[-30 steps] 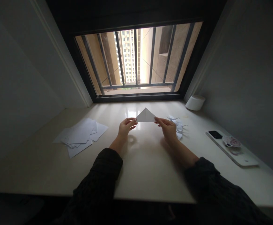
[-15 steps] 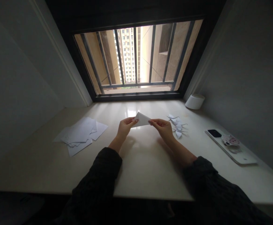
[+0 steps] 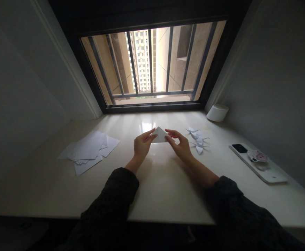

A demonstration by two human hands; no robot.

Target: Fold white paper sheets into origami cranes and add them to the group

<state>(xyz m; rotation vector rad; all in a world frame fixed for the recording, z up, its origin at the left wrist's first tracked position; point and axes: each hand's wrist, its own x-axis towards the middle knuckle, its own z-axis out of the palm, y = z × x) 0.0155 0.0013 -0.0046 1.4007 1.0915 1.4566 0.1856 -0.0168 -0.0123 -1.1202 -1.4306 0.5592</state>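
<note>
We are pinching the folded paper (image 3: 159, 135) in our left hand (image 3: 142, 146) and right hand (image 3: 180, 147), best lining its edges up.

Folded paper triangle (image 3: 159, 135) is looking white, matt, crisply creased. Tabletop (image 3: 165, 188) is showing smooth, glossy, mirroring window light. Loose paper sheets (image 3: 88, 150) are lying matt. Sleeves (image 3: 115, 195) are appearing dark, soft cloth. Window bars (image 3: 150, 62) are reading as metal.

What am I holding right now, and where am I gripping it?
A small folded white paper triangle, pinched at its left corner by the left hand and at its right corner by the right hand.
</note>
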